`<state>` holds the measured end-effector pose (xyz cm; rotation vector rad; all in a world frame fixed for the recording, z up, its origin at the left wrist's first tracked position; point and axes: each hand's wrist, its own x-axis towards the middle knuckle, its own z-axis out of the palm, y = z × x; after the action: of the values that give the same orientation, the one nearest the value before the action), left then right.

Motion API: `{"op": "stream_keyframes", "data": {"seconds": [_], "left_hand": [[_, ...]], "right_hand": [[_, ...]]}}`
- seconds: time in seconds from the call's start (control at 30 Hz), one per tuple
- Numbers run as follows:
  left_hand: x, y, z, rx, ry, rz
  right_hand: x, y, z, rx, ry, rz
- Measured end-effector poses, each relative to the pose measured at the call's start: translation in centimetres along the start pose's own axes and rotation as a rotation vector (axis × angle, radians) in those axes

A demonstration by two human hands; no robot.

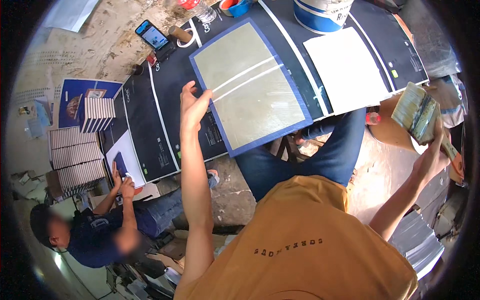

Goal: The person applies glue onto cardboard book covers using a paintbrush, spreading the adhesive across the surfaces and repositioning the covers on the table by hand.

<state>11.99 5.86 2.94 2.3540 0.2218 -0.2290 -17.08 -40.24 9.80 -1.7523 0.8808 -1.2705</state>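
A book cover [235, 62] lies before me on the dark tabletop, its grey boards framed by a blue border and crossed by two whitish gaps. My left hand [194, 107] is at the cover's left edge, the thumb reaching to the border and the other fingers apart. Off to the right, beyond the table edge, my right hand [431, 157] grips a wide paintbrush [417, 117] with an orange-tipped handle. Its broad bristles point up and left, away from the cover. Right of the cover lies a white sheet [345, 70].
A blue-and-white bucket [320, 15] stands at the far side, near a blue tub [235, 7] and a clear bottle [200, 10]. A phone [151, 34] and a tape roll [186, 40] lie far left. At left, a co-worker [100, 230] handles a dark blue piece beside stacked books [77, 155].
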Motion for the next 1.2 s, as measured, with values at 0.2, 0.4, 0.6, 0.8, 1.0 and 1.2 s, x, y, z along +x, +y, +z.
{"op": "stream_keyframes", "data": {"seconds": [0.2, 0.4, 0.6, 0.8, 1.0, 1.2], "left_hand": [[0.1, 1.6, 0.1, 0.087, 0.04, -0.005], [1.1, -3.3, -2.8, -0.064, -0.011, -0.03], [-5.9, 1.0, -2.3, 0.321, 0.317, 0.404], [-16.1, 6.1, 2.5, 0.489, -0.132, 0.715], [-17.2, 5.8, 3.6, 0.475, -0.144, 0.648], [-17.2, 4.7, 2.9, 0.489, -0.145, 0.631]], "right_hand": [[0.1, 1.3, -0.4, 0.012, -0.014, 0.038], [0.6, 1.5, -0.7, 0.041, 0.001, 0.048], [-0.3, -1.7, 5.3, 0.323, -0.011, 0.034], [-4.9, -6.4, 23.9, 0.389, -0.772, -0.238], [-7.8, -10.8, 39.1, 0.243, -1.246, -0.829], [-7.0, -16.7, 47.3, 0.39, -1.497, -0.876]]}}
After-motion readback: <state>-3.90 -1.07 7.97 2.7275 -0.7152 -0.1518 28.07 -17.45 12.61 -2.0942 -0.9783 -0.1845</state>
